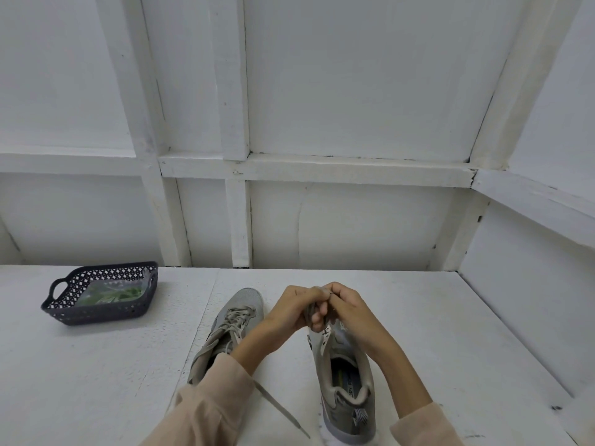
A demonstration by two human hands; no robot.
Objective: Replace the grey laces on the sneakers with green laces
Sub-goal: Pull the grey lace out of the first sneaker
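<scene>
Sleeves cropped; hands hide sneaker toe.

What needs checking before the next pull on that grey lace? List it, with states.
1. Both hands on the lace: left hand and right hand pinch the grey lace: ok.
2. Right sneaker flat on the table: ok.
3. Lace fully out of its eyelets: cannot tell, hands hide them.
4. Left sneaker unlaced: not ok.
5. Green laces ready in the basket: ok.
</scene>
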